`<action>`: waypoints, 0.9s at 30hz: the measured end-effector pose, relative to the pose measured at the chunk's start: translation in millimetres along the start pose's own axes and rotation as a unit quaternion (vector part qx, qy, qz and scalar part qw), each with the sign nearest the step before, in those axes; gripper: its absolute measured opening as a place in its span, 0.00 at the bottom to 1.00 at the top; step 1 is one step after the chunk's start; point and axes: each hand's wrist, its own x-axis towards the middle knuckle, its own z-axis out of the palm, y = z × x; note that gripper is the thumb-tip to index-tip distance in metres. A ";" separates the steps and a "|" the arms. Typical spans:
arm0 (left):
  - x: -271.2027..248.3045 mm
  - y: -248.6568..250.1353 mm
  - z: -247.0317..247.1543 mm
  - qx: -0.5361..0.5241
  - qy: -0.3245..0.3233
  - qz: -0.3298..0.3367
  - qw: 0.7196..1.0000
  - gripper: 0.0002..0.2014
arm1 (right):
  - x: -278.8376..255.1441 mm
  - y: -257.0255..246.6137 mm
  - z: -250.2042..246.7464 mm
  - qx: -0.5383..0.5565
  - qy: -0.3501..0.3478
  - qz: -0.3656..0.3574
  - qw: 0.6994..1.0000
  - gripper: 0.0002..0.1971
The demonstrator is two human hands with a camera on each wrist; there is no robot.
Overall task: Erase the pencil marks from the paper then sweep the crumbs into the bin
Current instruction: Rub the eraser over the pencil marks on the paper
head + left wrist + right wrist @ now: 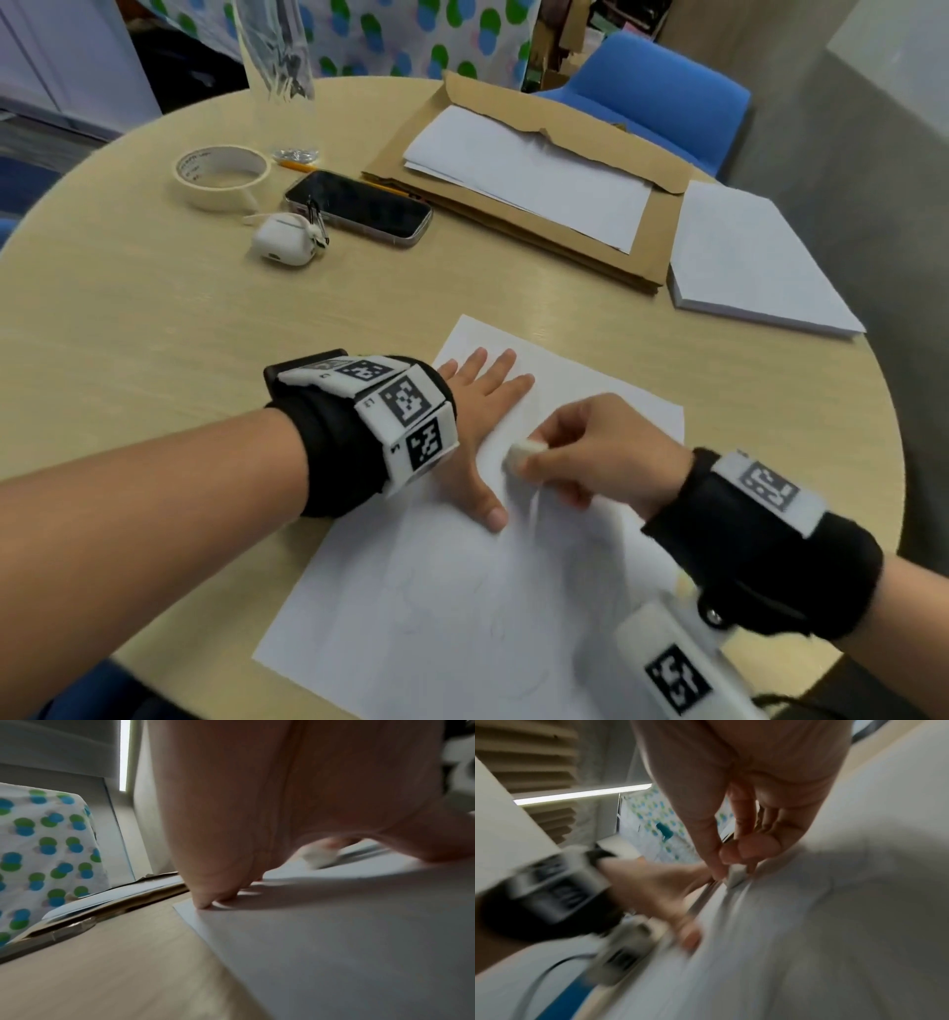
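Observation:
A white sheet of paper (pixel 462 591) with faint pencil lines lies on the round wooden table (pixel 154 334), near its front edge. My left hand (pixel 477 406) lies flat on the sheet's upper left part, fingers spread and straight, pressing it down. My right hand (pixel 580 452) pinches a small white eraser (pixel 521 455) between thumb and fingers, its tip on the paper just right of the left hand. The paper (pixel 808 923) is slightly rucked by the eraser (pixel 735 875). The left wrist view shows fingertips (pixel 205 902) on the paper corner and the blurred eraser (pixel 318 856) beyond.
At the back of the table lie a roll of masking tape (pixel 221 177), a phone (pixel 359 210), a white earbud case (pixel 282 241), a pencil (pixel 298 165), a brown envelope (pixel 513 180) with sheets on it and a paper stack (pixel 744 262). A blue chair (pixel 662 87) stands behind.

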 end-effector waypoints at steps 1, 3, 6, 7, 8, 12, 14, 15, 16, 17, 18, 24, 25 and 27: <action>0.5 0.1 0.4 0.002 0.000 -0.001 1.000 0.67 | -2.6 -0.8 -0.7 -0.009 -0.018 0.009 1.000 0.06; 2.5 0.7 -0.8 0.013 -0.009 -0.006 1.000 0.68 | 4.6 -4.1 -12.9 -0.004 0.019 0.017 1.000 0.05; 4.9 2.4 -6.3 0.031 -0.035 -0.013 0.999 0.70 | 18.2 -9.4 -29.8 0.026 0.135 0.017 0.990 0.03; 5.0 2.1 -8.4 0.033 -0.043 -0.013 0.998 0.70 | 18.1 -7.9 -27.2 0.028 0.142 0.013 0.989 0.04; 5.0 1.0 -10.2 0.036 -0.050 -0.012 0.998 0.70 | 15.6 -4.2 -20.3 0.025 0.126 0.004 0.992 0.05; 3.4 -2.5 -13.8 0.055 -0.076 -0.009 0.996 0.71 | -3.5 -2.8 1.7 -0.009 -0.007 0.014 1.000 0.08; 3.3 -2.2 -15.7 0.055 -0.080 -0.009 0.995 0.70 | 8.5 -4.0 -15.2 0.009 0.049 0.024 0.998 0.07; 2.8 -2.0 -16.7 0.053 -0.082 -0.008 0.995 0.70 | 14.9 -5.3 -24.6 0.036 0.095 0.028 0.994 0.07; 2.6 -2.3 -16.9 0.048 -0.083 -0.006 0.995 0.70 | 18.9 -6.3 -30.3 0.055 0.129 0.029 0.990 0.07; 2.5 -3.2 -16.3 0.043 -0.083 -0.004 0.996 0.70 | 20.0 -5.8 -30.0 0.065 0.145 0.024 0.987 0.07; 3.1 -5.1 -15.5 0.040 -0.080 -0.003 0.996 0.70 | 18.9 -3.6 -24.3 0.062 0.135 0.016 0.989 0.07; 5.4 -7.2 -8.8 0.054 -0.063 -0.003 0.997 0.69 | 1.8 -4.0 2.6 -0.002 -0.001 0.017 1.000 0.08; 4.6 -5.3 -10.0 0.052 -0.062 -0.003 0.997 0.69 | 9.4 -5.5 -8.5 0.008 0.044 0.023 0.999 0.07; 2.6 -1.8 -11.5 0.047 -0.057 -0.006 0.997 0.68 | 21.5 -9.8 -26.1 0.046 0.134 0.032 0.989 0.06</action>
